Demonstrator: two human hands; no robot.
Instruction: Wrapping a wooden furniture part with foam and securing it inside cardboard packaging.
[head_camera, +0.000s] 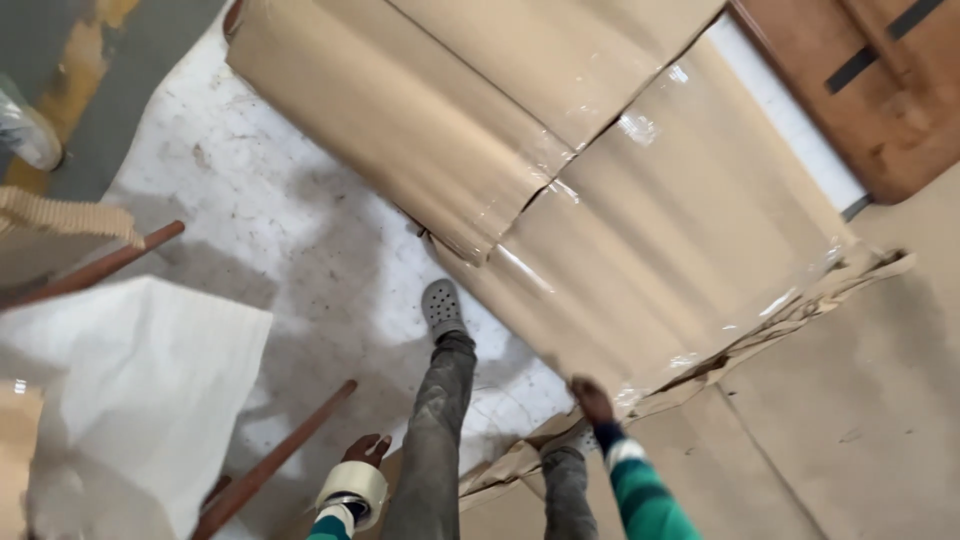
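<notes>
The right hand (592, 400) is reaching forward with the arm stretched out in a striped sleeve, its fingers curling closed around an edge. The left hand (364, 450) is hanging low beside the leg, fingers loosely bent, the wrist passing through a ring.

- A large cardboard-wrapped package (640, 230) fills the upper middle of the view: long, rounded, plain brown, bound with clear glossy tape along its seams.
- Its upper wrapped section (400, 110) overlaps the lower one, up and to the left of the package's middle.
- Loose, torn brown cardboard (800, 300) trails from the package's lower right edge.
- The right hand (592, 400) grips the package's bottom edge.
</notes>
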